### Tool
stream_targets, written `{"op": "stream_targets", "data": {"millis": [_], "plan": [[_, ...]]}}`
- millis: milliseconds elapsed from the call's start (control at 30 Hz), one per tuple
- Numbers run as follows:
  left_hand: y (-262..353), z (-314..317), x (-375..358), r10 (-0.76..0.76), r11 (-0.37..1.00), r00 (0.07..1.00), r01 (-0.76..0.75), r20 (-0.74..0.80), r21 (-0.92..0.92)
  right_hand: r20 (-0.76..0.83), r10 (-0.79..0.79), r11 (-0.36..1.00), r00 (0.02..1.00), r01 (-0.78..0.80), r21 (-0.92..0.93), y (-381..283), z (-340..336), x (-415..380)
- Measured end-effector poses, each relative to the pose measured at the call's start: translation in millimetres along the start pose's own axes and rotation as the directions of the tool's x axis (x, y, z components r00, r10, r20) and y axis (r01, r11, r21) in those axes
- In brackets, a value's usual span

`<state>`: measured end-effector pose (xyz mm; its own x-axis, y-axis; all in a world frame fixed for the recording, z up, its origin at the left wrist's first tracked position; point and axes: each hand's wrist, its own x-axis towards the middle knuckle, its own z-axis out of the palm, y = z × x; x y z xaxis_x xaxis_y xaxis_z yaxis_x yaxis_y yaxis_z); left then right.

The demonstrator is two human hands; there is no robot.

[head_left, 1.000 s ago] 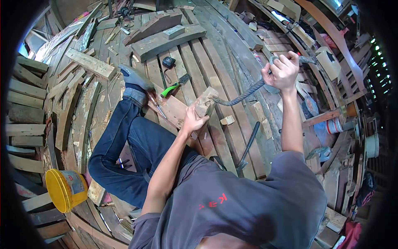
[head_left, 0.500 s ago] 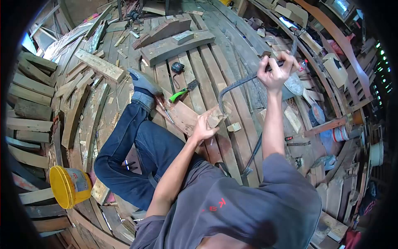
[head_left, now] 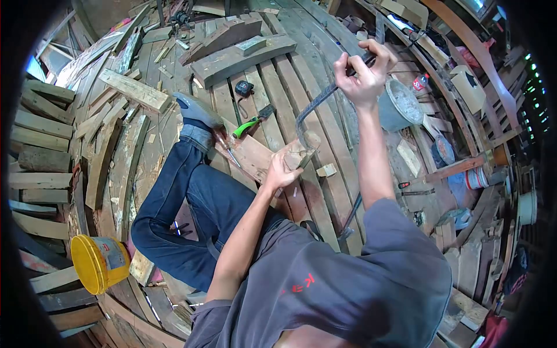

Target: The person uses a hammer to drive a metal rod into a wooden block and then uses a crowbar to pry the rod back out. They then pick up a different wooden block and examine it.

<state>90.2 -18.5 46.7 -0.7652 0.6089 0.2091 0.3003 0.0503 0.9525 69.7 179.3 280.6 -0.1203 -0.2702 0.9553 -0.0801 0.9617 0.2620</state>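
My left hand [head_left: 281, 172] is wrapped round the end of a short, thick piece of wood [head_left: 255, 152] lying in front of my bent leg. In my raised right hand [head_left: 366, 75] is a dark bent metal bar [head_left: 316, 104], gripped near its upper part. The bar's curved lower end meets the wood just beyond my left fingers. A green-handled tool with a dark blade [head_left: 246, 127] lies beside the wood, and a thin screwdriver-like tool [head_left: 232, 155] rests along its near side. Farther off sits a black tape measure [head_left: 244, 89].
Heavy timber beams [head_left: 243, 61] lie ahead on the slatted floor. At the right stand a grey bucket [head_left: 400, 110] and a red-capped bottle [head_left: 421, 82]. A yellow bucket [head_left: 87, 264] is at the left, near stacked planks [head_left: 43, 151]. A small wood offcut [head_left: 326, 170] lies close by.
My right hand has swung up and to the left with the metal bar, uncovering more of the grey bucket. My left hand keeps its hold on the wood.
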Motion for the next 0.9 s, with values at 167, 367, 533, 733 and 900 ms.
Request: {"op": "stream_targets", "data": {"millis": [167, 367, 533, 733, 900], "plan": [[-12, 0, 4, 0.054, 0.996, 0.998, -0.053, 0.015, -0.066, 0.027, 0.046, 0.998, 0.999, -0.048, 0.04, -4, 1, 2], [0, 0, -2, 0.022, 0.996, 0.998, -0.016, -0.061, 0.091, -0.042, 0.14, 0.965, 0.989, -0.127, 0.228, -7, 7, 5], [-2, 1, -3, 0.038, 0.994, 0.996, -0.029, -0.085, 0.106, -0.114, 0.646, 0.56, 0.755, -0.368, 0.742, -16, 23, 5], [-6, 4, 1, 0.073, 0.997, 0.994, -0.073, -0.076, 0.004, 0.542, 0.74, -0.269, 0.398, -0.564, 0.781, 8, -1, 4], [-3, 12, 0, 0.125, 0.992, 0.985, -0.122, -0.116, 0.034, 0.462, 0.784, -0.119, 0.414, -0.63, 0.768, -1, -21, 20]]}}
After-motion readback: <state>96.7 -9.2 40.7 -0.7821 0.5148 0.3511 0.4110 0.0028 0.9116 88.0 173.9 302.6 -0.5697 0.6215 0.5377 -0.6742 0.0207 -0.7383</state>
